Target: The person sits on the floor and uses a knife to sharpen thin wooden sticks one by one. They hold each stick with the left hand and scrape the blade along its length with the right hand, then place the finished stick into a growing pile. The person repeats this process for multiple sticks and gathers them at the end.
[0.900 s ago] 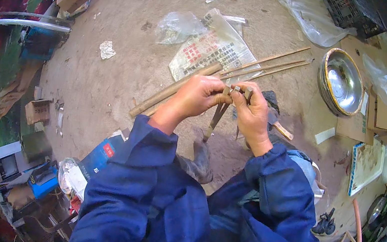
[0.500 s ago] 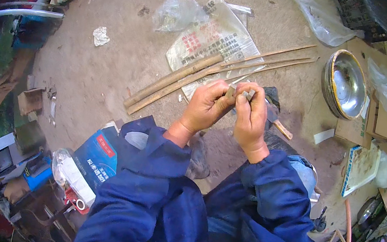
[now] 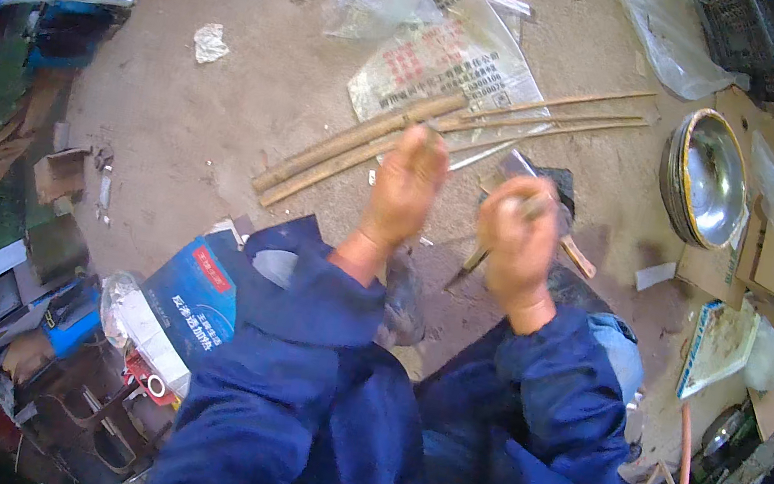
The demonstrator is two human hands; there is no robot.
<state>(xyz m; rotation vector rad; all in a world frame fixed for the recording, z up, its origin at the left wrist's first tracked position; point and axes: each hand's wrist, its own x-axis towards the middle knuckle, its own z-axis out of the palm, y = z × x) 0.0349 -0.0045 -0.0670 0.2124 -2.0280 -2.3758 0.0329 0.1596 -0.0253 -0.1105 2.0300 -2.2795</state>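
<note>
Left hand [image 3: 406,187] and right hand [image 3: 520,248] have parted; metal basins [image 3: 714,177] sit nested.

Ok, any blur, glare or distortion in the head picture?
In the head view throughout: blur smears the bare left grip and bare right grip; the long brown pole beyond looks sharper; glare shines in the round silver metal basin; fisheye distortion skews the black plastic crate near the picture's dark edge.

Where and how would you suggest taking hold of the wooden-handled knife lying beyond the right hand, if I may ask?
Probably by its wooden handle, from the person's right: the handle points to the lower right, clear of the right hand, while the blade runs up-left, partly hidden behind that hand.
</note>
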